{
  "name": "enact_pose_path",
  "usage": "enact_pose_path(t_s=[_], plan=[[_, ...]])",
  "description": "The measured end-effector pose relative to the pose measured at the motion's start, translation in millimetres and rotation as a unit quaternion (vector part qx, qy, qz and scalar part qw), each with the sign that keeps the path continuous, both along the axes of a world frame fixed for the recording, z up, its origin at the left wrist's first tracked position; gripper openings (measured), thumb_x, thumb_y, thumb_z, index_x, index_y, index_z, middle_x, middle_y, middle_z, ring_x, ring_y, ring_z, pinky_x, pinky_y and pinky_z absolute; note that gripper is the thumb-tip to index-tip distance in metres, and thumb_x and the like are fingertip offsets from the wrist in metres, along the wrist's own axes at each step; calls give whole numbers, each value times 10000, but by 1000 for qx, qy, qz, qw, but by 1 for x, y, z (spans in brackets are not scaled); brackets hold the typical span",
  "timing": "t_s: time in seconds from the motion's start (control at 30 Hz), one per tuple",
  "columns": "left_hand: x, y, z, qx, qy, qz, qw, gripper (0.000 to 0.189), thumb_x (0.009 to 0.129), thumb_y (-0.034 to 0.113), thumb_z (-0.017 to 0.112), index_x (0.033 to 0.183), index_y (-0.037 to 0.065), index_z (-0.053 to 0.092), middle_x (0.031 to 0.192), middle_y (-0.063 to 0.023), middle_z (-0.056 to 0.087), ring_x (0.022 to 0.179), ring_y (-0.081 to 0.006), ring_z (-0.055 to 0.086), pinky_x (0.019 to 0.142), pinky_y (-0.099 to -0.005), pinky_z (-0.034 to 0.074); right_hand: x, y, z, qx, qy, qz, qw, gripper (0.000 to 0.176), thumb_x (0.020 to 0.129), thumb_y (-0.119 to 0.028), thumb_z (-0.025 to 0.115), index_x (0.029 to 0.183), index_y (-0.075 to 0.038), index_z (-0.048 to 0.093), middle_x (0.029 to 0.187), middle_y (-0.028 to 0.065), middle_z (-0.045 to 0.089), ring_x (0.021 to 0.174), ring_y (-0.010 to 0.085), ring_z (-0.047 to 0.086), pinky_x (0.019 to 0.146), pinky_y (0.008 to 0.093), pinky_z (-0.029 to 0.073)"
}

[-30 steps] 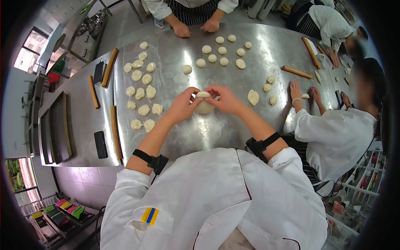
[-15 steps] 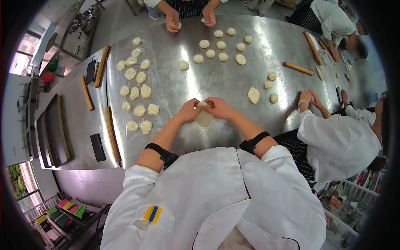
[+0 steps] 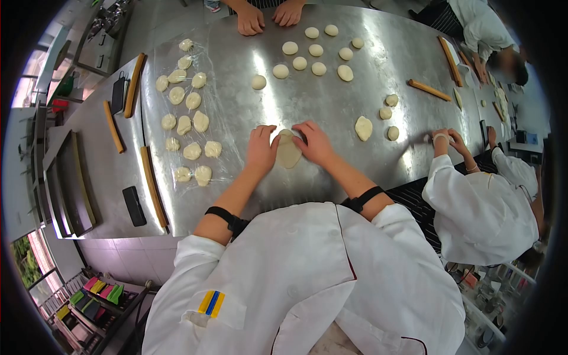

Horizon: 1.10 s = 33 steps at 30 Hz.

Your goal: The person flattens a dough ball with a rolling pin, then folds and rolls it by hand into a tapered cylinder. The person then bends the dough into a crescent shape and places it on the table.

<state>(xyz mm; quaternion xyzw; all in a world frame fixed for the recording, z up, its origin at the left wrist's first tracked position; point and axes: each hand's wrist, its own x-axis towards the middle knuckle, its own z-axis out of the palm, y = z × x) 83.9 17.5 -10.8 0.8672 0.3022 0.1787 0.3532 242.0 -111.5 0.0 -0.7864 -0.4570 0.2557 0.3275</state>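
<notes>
Left hand (image 3: 262, 147) and right hand (image 3: 315, 142), fingers curled, flank flattened dough (image 3: 289, 155) lying towards the table's (image 3: 331, 112) near edge; whether they pinch it cannot be told. Two-sided placement probably steadies the soft piece.

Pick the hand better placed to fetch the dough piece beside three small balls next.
Probably the right hand: nearer that dough piece, while the left hand is across the flattened dough.
</notes>
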Motion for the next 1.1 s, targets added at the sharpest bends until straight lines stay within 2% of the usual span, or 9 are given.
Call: enact_pose_path(t_s=[0.03, 0.07, 0.1, 0.17, 0.2, 0.27, 0.4, 0.67, 1.1], plan=[[-10, 0, 4, -2, 0, -1, 1000, 308, 931, 221, 642, 1191, 58, 626, 1170, -113, 616, 1084, -325, 583, 940, -441, 488, -2, -11, 0, 61, -96, 44, 993, 299, 884, -192, 678, 1172, -112, 677, 1121, 66, 629, 1019, 284, 631, 871, 423, 531], [-27, -3, 10, 56, 31, -102, 993, 352, 931, 215, 637, 1241, 52, 605, 1247, -112, 603, 1155, -319, 567, 978, -449, 469, -5, -23, 0, 121, -190, 88, 970, 311, 875, -173, 677, 1179, -107, 679, 1167, 67, 631, 1064, 282, 630, 910, 432, 524], [-39, -8, 15, 115, 60, -201, 971, 398, 930, 209, 632, 1290, 46, 584, 1323, -110, 590, 1226, -313, 551, 1017, -458, 450, -11, -36, 3, 121, -190, 88, 970, 311, 875, -173, 677, 1179, -107, 679, 1167, 67, 631, 1064, 282, 630, 910, 432, 524], [-59, -27, 15, 179, 81, -243, 950, 464, 925, 225, 632, 1338, 28, 555, 1404, -117, 541, 1313, -306, 492, 1080, -468, 402, -28, -63, 9, 98, -291, 223, 925, 422, 869, -172, 667, 1278, -74, 636, 1348, 92, 582, 1272, 281, 550, 1086, 459, 435], [-65, -34, 14, 243, 101, -283, 922, 530, 920, 241, 631, 1385, 11, 526, 1485, -125, 493, 1401, -298, 433, 1143, -477, 353, -34, -71, 9, 98, -291, 224, 925, 422, 869, -172, 667, 1278, -74, 636, 1348, 92, 582, 1272, 281, 550, 1086, 459, 435], [-65, -41, 9, 241, 120, -287, 919, 577, 928, 270, 619, 1423, 1, 491, 1528, -134, 447, 1451, -293, 367, 1182, -470, 300, -41, -80, 4, 24, -299, 283, 911, 547, 895, -215, 644, 1400, -39, 534, 1492, 111, 483, 1432, 267, 404, 1215, 465, 281], [-68, -50, -3, 232, 162, -289, 915, 661, 971, 353, 552, 1502, -8, 395, 1592, -152, 367, 1518, -289, 263, 1237, -466, 211, -46, -79, -1, -18, -288, 262, 921, 624, 924, -280, 613, 1468, -26, 444, 1529, 126, 436, 1462, 258, 357, 1243, 465, 221], [-79, -58, -13, 236, 147, -285, 917, 642, 960, 303, 557, 1502, -1, 397, 1571, -180, 387, 1499, -325, 297, 1234, -468, 221, -54, -90, -10, -12, -295, 231, 927, 617, 942, -359, 595, 1465, -60, 465, 1484, 133, 490, 1463, 263, 361, 1230, 544, 200], [-89, -56, -11, 240, 141, -289, 916, 624, 926, 243, 560, 1459, -53, 426, 1514, -224, 449, 1461, -366, 359, 1231, -472, 243, -55, -101, -9, -2, -292, 225, 930, 617, 931, -384, 601, 1441, -53, 495, 1435, 147, 524, 1424, 292, 397, 1222, 550, 212]])
